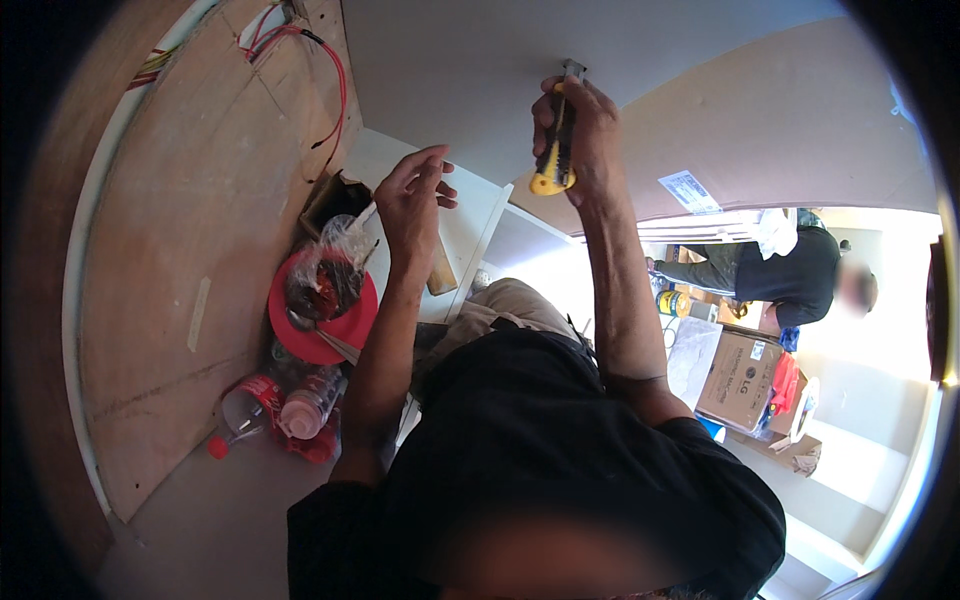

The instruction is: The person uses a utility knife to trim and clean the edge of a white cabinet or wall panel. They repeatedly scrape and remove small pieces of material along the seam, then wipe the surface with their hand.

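Observation:
My right hand [590, 135] is closed round a yellow and black utility knife [556, 160]. The knife's metal tip end touches or nearly touches the grey panel [450, 60], beside a small dark spot there. Raised to the left, my left hand [412, 205] holds nothing. Its fingers are loosely bent and apart, close to the panel's lower edge. Behind that wrist, a strip of wood [442, 270] lies on a white surface [470, 215].
On the left stands a plywood panel [200, 250] with red cables [340, 90]. A red basin [350, 335] with plastic-wrapped stuff and plastic bottles [305, 405] are below it. Another person [790, 270] bends over at the right, near a cardboard box [738, 375].

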A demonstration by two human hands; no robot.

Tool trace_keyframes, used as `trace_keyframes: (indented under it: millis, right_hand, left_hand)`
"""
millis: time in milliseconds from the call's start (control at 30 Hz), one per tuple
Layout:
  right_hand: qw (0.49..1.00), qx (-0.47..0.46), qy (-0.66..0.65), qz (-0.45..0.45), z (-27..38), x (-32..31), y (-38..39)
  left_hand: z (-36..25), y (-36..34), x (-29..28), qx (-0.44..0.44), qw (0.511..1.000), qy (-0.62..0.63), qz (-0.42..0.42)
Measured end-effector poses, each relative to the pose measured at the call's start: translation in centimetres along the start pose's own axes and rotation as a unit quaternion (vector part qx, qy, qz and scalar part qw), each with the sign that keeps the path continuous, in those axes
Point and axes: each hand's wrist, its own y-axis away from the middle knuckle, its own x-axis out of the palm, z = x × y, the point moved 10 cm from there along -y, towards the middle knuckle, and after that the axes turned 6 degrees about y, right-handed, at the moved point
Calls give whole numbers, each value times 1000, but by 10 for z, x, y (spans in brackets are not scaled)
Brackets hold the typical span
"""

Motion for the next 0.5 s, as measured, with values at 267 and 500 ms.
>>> trace_keyframes:
  millis: [267, 500]
  right_hand:
    - [993, 21, -7, 115, 10, -11, -4]
    - [985, 48, 51, 160, 17, -22, -8]
  left_hand:
    - [-1, -13, 39, 8, 999, 3, 34]
    - [-10, -19, 76, 26, 998, -6, 60]
